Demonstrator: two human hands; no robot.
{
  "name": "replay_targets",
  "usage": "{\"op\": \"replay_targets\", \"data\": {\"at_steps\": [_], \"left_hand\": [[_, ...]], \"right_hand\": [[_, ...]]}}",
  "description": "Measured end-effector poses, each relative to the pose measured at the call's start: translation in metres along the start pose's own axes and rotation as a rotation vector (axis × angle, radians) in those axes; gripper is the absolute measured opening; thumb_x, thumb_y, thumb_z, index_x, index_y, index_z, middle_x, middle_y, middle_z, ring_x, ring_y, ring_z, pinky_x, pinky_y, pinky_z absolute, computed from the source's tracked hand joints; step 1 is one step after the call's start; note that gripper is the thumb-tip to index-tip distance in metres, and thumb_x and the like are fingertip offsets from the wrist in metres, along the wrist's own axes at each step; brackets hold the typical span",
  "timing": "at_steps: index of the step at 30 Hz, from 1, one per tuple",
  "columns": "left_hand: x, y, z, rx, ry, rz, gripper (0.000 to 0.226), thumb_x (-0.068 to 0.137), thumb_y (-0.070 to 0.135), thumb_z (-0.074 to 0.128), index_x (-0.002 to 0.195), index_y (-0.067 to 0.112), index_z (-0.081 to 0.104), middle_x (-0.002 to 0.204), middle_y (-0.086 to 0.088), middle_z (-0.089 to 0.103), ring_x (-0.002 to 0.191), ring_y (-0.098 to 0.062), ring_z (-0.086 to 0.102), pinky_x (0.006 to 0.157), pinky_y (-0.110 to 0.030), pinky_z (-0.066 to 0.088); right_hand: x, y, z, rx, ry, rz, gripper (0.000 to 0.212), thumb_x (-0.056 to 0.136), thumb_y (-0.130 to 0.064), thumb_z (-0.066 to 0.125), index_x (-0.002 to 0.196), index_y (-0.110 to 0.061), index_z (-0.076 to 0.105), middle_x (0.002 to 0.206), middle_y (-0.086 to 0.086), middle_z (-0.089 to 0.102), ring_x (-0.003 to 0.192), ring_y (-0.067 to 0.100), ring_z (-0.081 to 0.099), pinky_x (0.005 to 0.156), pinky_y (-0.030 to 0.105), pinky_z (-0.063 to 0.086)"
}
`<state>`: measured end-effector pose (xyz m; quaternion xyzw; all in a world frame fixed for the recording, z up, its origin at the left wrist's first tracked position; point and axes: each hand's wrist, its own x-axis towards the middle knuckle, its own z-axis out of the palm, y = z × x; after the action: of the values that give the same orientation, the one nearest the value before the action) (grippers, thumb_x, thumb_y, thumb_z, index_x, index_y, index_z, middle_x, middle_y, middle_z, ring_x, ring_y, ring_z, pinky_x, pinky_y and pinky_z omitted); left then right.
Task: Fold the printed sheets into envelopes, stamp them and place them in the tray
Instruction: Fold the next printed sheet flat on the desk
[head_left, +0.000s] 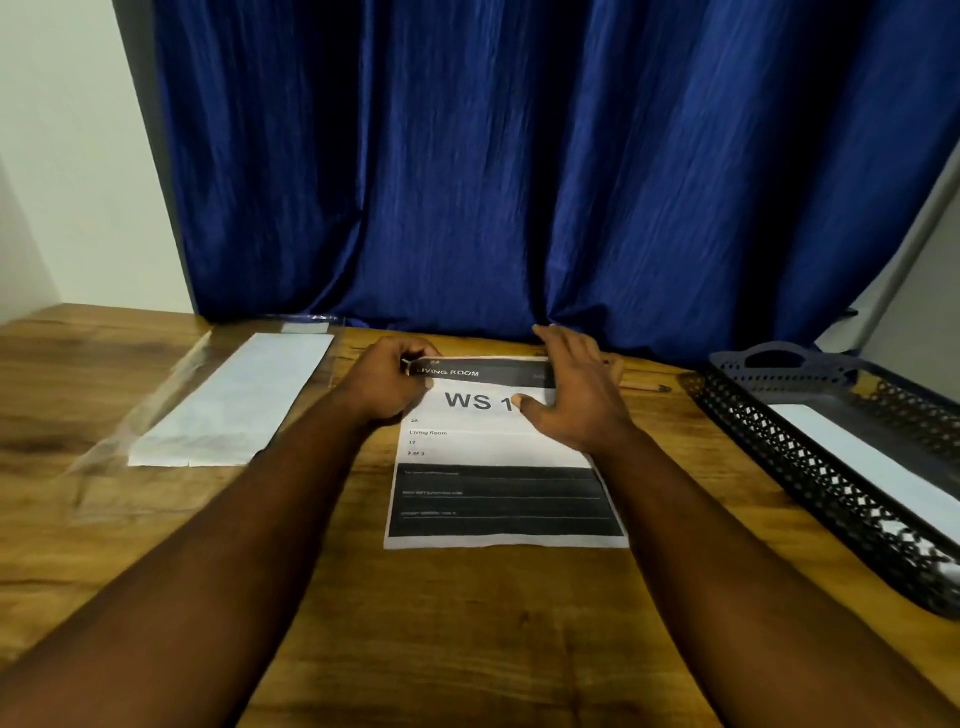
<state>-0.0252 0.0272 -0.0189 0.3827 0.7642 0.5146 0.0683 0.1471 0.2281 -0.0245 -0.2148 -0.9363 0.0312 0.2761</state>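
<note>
Here, treat the printed sheet (498, 447) as light and limp: your left hand (387, 384) pinches its far-left corner while your right hand (576, 395), fingers straight, rests on the far-right edge.

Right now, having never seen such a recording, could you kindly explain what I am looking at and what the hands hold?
No machine here: a person wears a head camera, so this one picture looks forward and down along both arms. On the wooden table lies a printed sheet. The left hand pinches its far left corner; the right hand rests open on it. Left of it lies white paper in clear wrap; right, a black tray holding a flat white paper.
</note>
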Motion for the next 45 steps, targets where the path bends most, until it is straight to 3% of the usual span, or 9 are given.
{"op": "replay_targets", "data": {"at_steps": [3,8,12,17,22,27,36,41,45], "left_hand": [[0.002,-0.005,0.000,0.051,0.052,0.047,0.025,0.089,-0.005,0.072,0.084,0.019,0.073,0.083,0.002,0.074,0.080,-0.018,0.069,0.073,-0.038,0.057],[0.000,-0.003,0.002,0.374,0.071,0.201,0.033,0.083,-0.007,0.070,0.085,0.025,0.074,0.087,0.011,0.072,0.084,-0.007,0.067,0.077,-0.031,0.059],[-0.003,0.007,0.002,0.569,-0.020,0.151,0.029,0.079,-0.001,0.073,0.082,0.028,0.078,0.094,0.012,0.074,0.088,-0.010,0.066,0.084,-0.035,0.058],[-0.008,0.016,0.004,0.670,-0.034,0.110,0.009,0.084,0.026,0.071,0.088,0.029,0.078,0.097,0.011,0.074,0.093,-0.012,0.064,0.089,-0.038,0.057],[-0.012,0.018,0.006,0.711,-0.087,0.070,0.041,0.085,0.059,0.056,0.088,0.025,0.079,0.086,0.008,0.073,0.085,-0.015,0.063,0.084,-0.039,0.054],[-0.010,0.015,0.016,0.792,-0.045,0.084,0.038,0.092,0.058,0.055,0.097,0.027,0.075,0.098,0.002,0.071,0.095,-0.021,0.062,0.096,-0.049,0.051],[-0.003,0.006,0.023,0.758,-0.028,0.056,0.028,0.089,0.058,0.072,0.090,0.031,0.064,0.104,0.005,0.066,0.095,-0.017,0.059,0.089,-0.046,0.055],[-0.006,0.003,0.022,0.854,-0.113,0.013,0.060,0.097,0.066,0.055,0.145,0.031,0.051,0.155,-0.004,0.047,0.143,-0.029,0.041,0.115,-0.060,0.036],[-0.007,-0.003,0.022,0.856,-0.147,0.026,0.073,0.097,0.075,0.042,0.156,0.034,0.035,0.163,-0.008,0.033,0.151,-0.033,0.028,0.117,-0.065,0.027]], "right_hand": [[0.001,-0.005,-0.002,-0.089,0.034,-0.096,0.077,0.085,-0.046,0.079,0.154,-0.035,0.046,0.157,-0.005,0.050,0.144,0.020,0.041,0.117,0.056,0.022],[0.002,-0.011,0.005,-0.167,0.022,-0.095,0.025,0.094,-0.019,0.069,0.111,-0.037,0.075,0.095,-0.012,0.073,0.107,0.017,0.064,0.116,0.056,0.021],[-0.001,-0.009,0.004,-0.132,-0.182,0.015,0.040,0.090,-0.016,0.064,0.124,-0.036,0.074,0.123,-0.010,0.075,0.124,0.021,0.061,0.123,0.064,0.006],[0.000,-0.016,-0.002,-0.155,-0.276,0.059,0.044,0.098,-0.045,0.043,0.126,-0.030,0.073,0.132,-0.003,0.072,0.128,0.024,0.059,0.122,0.067,0.000],[-0.005,-0.046,-0.006,-0.192,-0.339,-0.023,0.059,0.104,-0.048,0.029,0.157,-0.025,0.041,0.160,0.003,0.048,0.150,0.026,0.039,0.122,0.070,-0.003],[-0.004,-0.062,0.012,-0.010,-0.408,-0.025,0.058,0.111,-0.046,0.025,0.164,-0.022,0.031,0.172,0.003,0.032,0.159,0.022,0.026,0.126,0.065,-0.003],[0.000,-0.029,0.009,-0.048,-0.596,0.199,0.064,0.113,-0.053,0.018,0.170,-0.030,0.006,0.178,-0.006,-0.004,0.164,0.020,-0.005,0.128,0.064,-0.006],[-0.003,-0.002,0.006,-0.059,-0.607,0.267,0.068,0.111,-0.059,0.016,0.170,-0.030,0.002,0.178,-0.005,-0.009,0.164,0.023,-0.009,0.127,0.065,-0.006],[-0.009,-0.006,0.003,-0.052,-0.581,0.261,0.066,0.112,-0.058,0.016,0.171,-0.029,0.005,0.178,-0.006,-0.006,0.164,0.023,-0.007,0.126,0.064,-0.006]]}}
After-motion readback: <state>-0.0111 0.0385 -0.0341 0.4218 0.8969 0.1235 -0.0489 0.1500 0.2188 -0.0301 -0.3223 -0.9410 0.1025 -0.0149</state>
